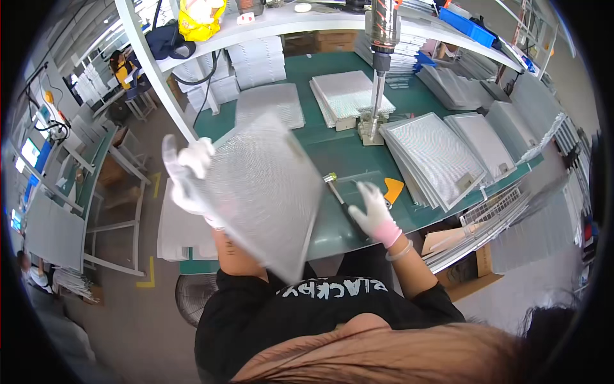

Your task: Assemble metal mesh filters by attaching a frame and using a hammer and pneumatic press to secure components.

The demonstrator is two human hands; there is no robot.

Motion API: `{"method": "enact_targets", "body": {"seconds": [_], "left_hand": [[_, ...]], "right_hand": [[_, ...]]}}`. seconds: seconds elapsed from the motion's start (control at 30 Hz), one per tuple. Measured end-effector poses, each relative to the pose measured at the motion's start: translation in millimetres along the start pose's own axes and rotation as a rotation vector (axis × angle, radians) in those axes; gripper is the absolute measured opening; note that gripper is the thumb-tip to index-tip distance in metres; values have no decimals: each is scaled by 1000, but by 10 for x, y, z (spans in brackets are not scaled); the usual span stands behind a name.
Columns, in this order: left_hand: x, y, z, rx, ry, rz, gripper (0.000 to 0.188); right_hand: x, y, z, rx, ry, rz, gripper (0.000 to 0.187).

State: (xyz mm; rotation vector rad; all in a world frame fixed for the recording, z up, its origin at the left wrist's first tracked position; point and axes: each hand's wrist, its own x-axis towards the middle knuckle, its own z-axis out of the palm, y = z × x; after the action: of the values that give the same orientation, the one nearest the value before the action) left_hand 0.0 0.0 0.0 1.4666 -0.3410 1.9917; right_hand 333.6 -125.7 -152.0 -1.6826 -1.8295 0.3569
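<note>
Fingers (182, 160) of the gloved left hand (187, 182) clamp one edge of a thin, seemingly light, flexing mesh filter panel (265, 192) above the green bench (332, 150), while the right hand (373, 211) rests open-fingered by a screwdriver (342, 205).

Bare green table (339, 157) between hanging driver (378, 77) and filter stacks (435, 157).

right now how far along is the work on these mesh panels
Done, it seems: fanned framed panels lie at the right. In hand: the left hand lifts one mesh panel off the green bench; the right hand rests by a dark hand tool. Left: panel stacks behind, stage unclear.
</note>
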Motion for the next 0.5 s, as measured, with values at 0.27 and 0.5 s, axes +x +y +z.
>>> {"method": "enact_targets", "body": {"seconds": [0.27, 0.5], "left_hand": [[-338, -724, -335, -781, 191, -270, 42], [-770, -1317, 133, -223, 349, -1013, 58]], "right_hand": [[132, -153, -411, 985, -62, 43, 52], [-396, 314, -906, 1037, 383, 205, 61]]}}
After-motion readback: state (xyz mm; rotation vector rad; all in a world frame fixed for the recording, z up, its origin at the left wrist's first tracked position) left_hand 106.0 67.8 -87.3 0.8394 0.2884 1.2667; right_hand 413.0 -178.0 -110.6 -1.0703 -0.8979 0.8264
